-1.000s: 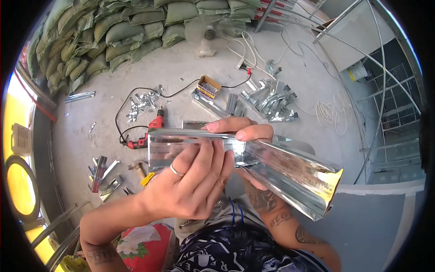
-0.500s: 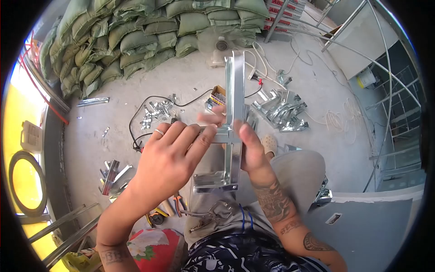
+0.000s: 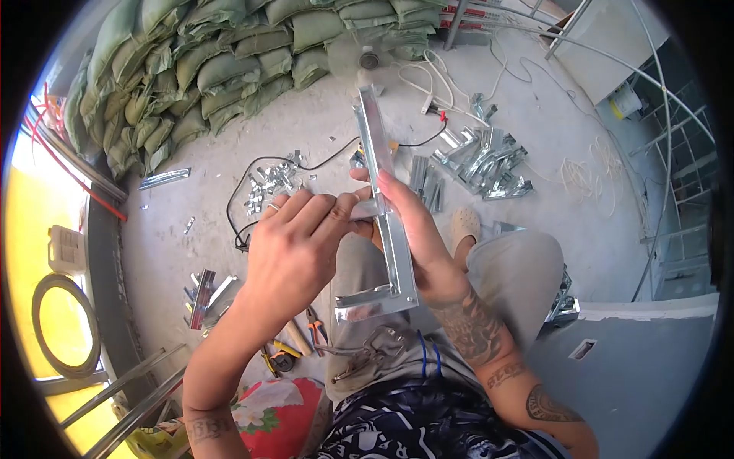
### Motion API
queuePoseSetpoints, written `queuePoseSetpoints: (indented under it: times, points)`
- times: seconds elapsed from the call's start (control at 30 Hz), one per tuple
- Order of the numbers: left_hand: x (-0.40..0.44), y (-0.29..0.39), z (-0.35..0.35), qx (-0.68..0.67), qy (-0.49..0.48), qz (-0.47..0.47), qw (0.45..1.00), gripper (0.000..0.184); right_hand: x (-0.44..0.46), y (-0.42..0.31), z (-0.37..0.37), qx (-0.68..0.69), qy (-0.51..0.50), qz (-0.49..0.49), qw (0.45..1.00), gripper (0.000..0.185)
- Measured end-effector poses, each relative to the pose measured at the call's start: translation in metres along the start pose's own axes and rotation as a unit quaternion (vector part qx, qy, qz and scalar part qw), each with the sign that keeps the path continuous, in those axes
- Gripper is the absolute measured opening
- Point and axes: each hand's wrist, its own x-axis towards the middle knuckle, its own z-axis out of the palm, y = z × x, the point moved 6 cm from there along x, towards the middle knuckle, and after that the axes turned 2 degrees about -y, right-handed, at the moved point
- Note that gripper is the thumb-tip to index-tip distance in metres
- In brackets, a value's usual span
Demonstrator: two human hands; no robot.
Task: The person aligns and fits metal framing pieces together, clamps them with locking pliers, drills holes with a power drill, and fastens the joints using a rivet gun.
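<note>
A shiny metal channel frame (image 3: 396, 252) is held upright in front of me, with a short arm turned left at its lower end and another short piece at mid-height. My right hand (image 3: 417, 229) grips its long side from the right, the thumb on the channel. My left hand (image 3: 298, 237), a ring on one finger, is closed on the mid-height piece; its fingertips are partly hidden. Locking pliers (image 3: 375, 352) lie on my lap below the frame.
On the floor are metal offcuts (image 3: 489, 164), small clips (image 3: 271, 180), orange-handled pliers (image 3: 316, 327), a tape measure (image 3: 283, 361) and a black cable (image 3: 235, 191). Green sandbags (image 3: 229, 73) are stacked at the back. A grey panel (image 3: 627, 367) lies at the right.
The metal frame has turned from sideways to upright, its short arm now at the bottom left. My right hand has moved to its right side, and my left hand to the mid-height piece.
</note>
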Motion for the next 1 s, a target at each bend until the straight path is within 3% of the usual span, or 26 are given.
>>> queuePoseSetpoints:
  times: [0.07, 0.27, 0.47, 0.67, 0.83, 1.0]
  points:
    - [-0.001, -0.003, 0.007, -0.011, 0.013, 0.003, 1.0, 0.04, 0.001, 0.003, -0.005, 0.002, 0.046, 0.025, 0.999, 0.041]
    - [-0.007, -0.004, 0.014, -0.025, 0.025, -0.023, 0.999, 0.032, 0.005, 0.007, -0.007, -0.038, 0.056, 0.032, 0.997, 0.032]
    - [-0.019, -0.008, 0.026, -0.044, 0.035, -0.049, 0.997, 0.031, 0.009, 0.013, -0.013, -0.085, 0.043, 0.054, 0.994, 0.041]
    - [-0.011, -0.015, 0.029, -0.051, -0.043, -0.116, 0.991, 0.027, 0.019, 0.041, -0.026, 0.022, 0.046, 0.126, 0.991, 0.038]
    - [-0.006, -0.017, 0.037, -0.057, -0.088, -0.108, 0.989, 0.018, 0.023, 0.045, -0.022, 0.069, -0.007, 0.137, 0.988, 0.033]
    - [-0.001, -0.021, 0.047, -0.071, -0.079, -0.074, 0.992, 0.015, 0.023, 0.044, -0.027, 0.074, 0.018, 0.125, 0.989, 0.033]
